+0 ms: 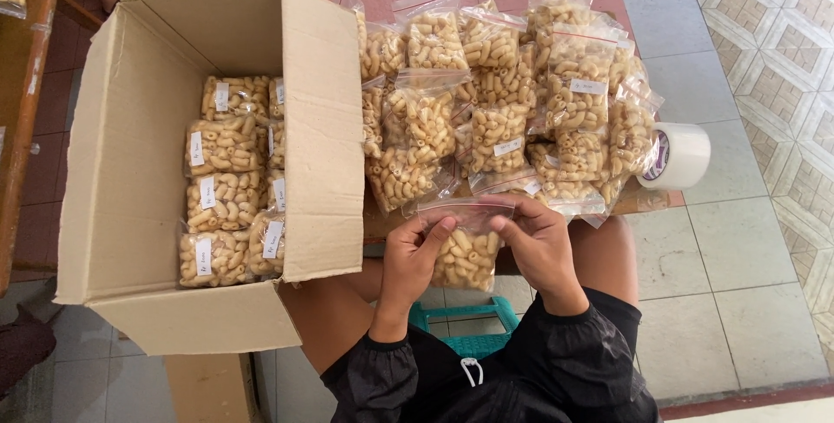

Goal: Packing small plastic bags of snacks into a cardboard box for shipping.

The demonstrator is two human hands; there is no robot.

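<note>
Pinching the top of a clear snack bag [466, 249] between them, the left hand [413, 254] and right hand [540, 245] held it over the lap. Left of the hands, the cardboard box [130, 171] was partly filled; many bags [512, 102] (beside a tape roll [679, 155]) waited beyond them on the tabletop [647, 201], tiled floor [747, 267] around.

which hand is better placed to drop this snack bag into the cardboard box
Left, probably. The left hand grips the bag on the side nearest the open box; the right hand would have to cross over.
</note>
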